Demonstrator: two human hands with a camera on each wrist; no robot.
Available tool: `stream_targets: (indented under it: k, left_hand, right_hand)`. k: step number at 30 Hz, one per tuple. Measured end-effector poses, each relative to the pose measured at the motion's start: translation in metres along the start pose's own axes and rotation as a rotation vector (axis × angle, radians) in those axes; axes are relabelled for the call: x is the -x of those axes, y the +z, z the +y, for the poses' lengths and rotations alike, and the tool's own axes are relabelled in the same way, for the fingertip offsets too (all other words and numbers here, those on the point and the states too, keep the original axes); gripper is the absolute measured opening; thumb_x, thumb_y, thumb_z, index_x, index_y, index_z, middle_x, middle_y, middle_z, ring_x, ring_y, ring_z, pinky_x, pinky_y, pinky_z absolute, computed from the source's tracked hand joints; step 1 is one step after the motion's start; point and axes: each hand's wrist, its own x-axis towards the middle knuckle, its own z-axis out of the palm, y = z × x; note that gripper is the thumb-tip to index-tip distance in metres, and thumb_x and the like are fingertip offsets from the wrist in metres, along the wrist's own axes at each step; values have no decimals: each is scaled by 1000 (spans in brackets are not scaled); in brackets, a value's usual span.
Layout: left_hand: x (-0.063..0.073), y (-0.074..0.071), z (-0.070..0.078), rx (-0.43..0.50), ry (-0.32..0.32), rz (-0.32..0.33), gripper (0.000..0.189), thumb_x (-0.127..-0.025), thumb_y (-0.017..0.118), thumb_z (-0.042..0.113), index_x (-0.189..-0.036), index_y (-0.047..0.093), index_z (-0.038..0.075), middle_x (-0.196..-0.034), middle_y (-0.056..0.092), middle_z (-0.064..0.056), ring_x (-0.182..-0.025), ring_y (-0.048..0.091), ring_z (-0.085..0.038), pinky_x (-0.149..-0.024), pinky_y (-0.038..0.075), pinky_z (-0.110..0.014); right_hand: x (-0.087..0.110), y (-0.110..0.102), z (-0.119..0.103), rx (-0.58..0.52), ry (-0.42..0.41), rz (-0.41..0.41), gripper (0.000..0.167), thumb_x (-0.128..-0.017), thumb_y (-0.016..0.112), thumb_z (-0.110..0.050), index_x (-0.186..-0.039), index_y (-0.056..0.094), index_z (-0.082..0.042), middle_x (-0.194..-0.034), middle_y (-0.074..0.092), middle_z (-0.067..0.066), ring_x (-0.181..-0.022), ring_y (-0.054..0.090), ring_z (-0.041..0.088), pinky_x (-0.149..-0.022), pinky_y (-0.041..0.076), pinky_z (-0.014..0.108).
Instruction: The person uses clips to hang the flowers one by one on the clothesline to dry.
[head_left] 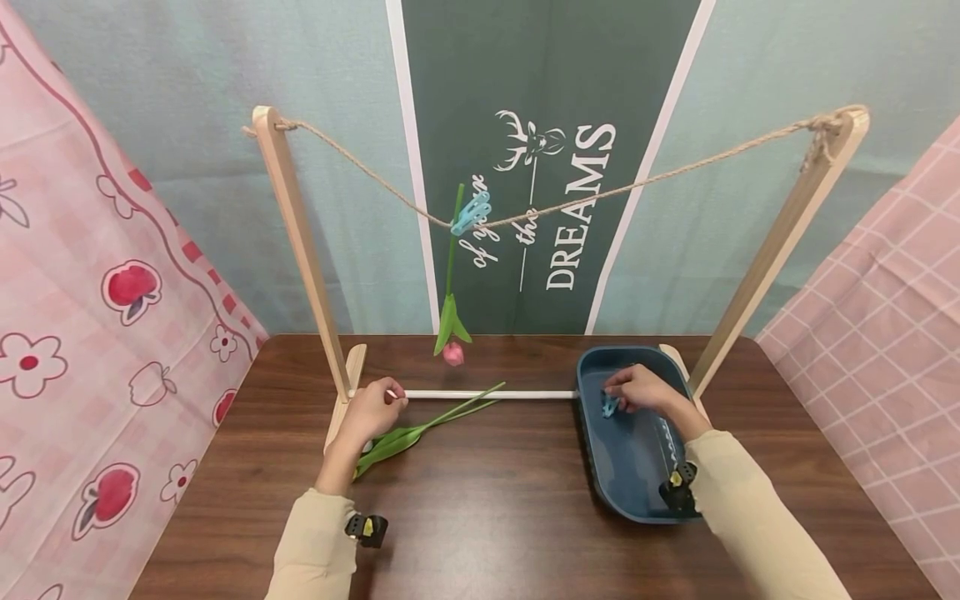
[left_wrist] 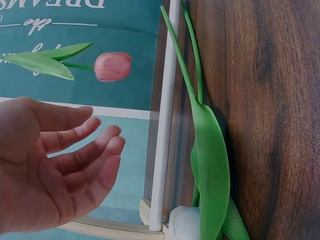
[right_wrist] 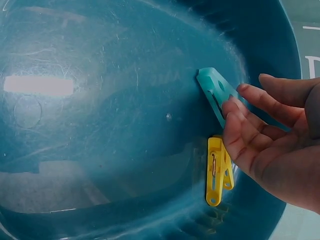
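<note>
My left hand (head_left: 375,410) hovers over green tulip stems, its fingers loosely bent with nothing between them. Under it lie tulips (left_wrist: 212,150) with long leaves; one whitish bloom (left_wrist: 185,223) shows in the left wrist view. My right hand (head_left: 637,388) reaches into a blue tub (head_left: 633,483), its fingertips at a light-blue clothespin (right_wrist: 217,92); the thumb stands apart from it. A yellow clothespin (right_wrist: 215,170) lies beside those fingers. From the rope (head_left: 652,177) a pink tulip (head_left: 452,353) hangs head down, held by a light-blue clothespin (head_left: 471,215).
Two wooden posts (head_left: 300,242) carry the sagging rope, one at each side. A white rod (head_left: 525,394) runs low between their feet. The brown table (head_left: 480,517) spreads in front, with curtains behind and pink cloth (head_left: 112,375) at the sides.
</note>
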Motion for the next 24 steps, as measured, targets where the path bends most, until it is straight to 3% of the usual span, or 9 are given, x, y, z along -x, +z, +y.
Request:
stream_targets:
  k: [10,24]
  left_hand:
    - [2,-1,2,9,2,-13,6,-84,61,10,-86,59,4,-74,62,-7,-67,57,-20,-61,43,-35]
    - [5,-1,11,19,64,37,5,-83,61,9,-85,60,5,-65,53,-2,-56,46,-14,-54,37,-29]
  right_hand:
    - [3,-2,-3,-21,6,-7,25,-89,52,-2,-103,57,17,-69,58,9,-62,54,15,-57,47,30]
    - [11,-11,-15,-16,-20,5,21,-89,49,0,-96,60,15,-69,59,10,-64,56,20,-62,49,37]
